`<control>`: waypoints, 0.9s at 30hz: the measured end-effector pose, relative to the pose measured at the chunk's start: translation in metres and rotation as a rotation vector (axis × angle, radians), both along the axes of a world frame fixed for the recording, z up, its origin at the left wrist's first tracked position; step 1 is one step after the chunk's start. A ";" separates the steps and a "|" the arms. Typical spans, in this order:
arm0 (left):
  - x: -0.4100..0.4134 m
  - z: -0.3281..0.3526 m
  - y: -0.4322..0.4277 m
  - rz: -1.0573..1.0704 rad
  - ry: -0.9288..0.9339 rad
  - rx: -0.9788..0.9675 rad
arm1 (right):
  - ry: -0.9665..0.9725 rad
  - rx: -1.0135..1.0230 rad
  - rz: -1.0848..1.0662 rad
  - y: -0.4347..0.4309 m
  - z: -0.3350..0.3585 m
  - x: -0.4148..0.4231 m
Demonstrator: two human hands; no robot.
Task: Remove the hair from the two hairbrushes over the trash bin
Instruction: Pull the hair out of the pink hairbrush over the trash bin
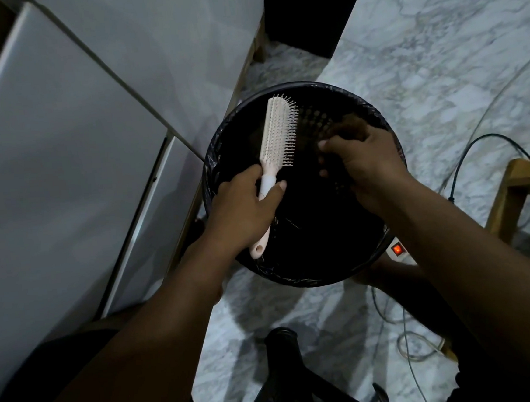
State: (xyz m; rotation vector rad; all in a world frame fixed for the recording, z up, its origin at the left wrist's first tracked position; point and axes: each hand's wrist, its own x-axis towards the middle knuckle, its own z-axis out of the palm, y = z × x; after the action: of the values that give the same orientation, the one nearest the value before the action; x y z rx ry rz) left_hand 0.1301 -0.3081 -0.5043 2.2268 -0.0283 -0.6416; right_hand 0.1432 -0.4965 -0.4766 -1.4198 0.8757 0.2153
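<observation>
A pale pink hairbrush (279, 133) is held over the round black trash bin (295, 281), which has a dark liner. My left hand (242, 209) grips the brush by its handle, the bristles facing right toward my other hand. My right hand (368, 161) hovers over the bin's right half, a short gap from the bristles, with thumb and fingers curled inward. Against the dark bin I cannot make out whether hair is pinched between them. A few loose strands lie inside the bin near the brush handle. No second hairbrush is in view.
A white appliance (63, 153) stands close on the left. A power strip with a lit red switch (397, 249) lies on the marble floor by the bin, with cables (475, 146) trailing right. A wooden frame (508, 200) is at the right, and a black chair base (282, 358) below.
</observation>
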 end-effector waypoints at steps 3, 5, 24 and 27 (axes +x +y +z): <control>-0.001 -0.002 0.002 -0.003 0.009 0.014 | 0.123 -0.024 0.150 0.000 -0.003 -0.004; -0.001 -0.002 0.002 -0.005 0.016 0.026 | 0.166 -0.079 0.192 0.002 -0.007 -0.006; 0.000 -0.005 -0.004 -0.070 0.229 -0.291 | 0.039 0.081 0.070 0.012 -0.014 -0.008; 0.000 -0.003 -0.005 -0.052 0.226 -0.324 | 0.005 0.019 0.066 0.012 -0.013 -0.009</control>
State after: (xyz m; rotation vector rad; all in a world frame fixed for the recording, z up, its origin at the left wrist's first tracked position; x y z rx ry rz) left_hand 0.1305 -0.3136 -0.5077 1.8386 -0.0709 -0.8499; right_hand 0.1341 -0.4840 -0.4894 -1.4317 0.8297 0.2765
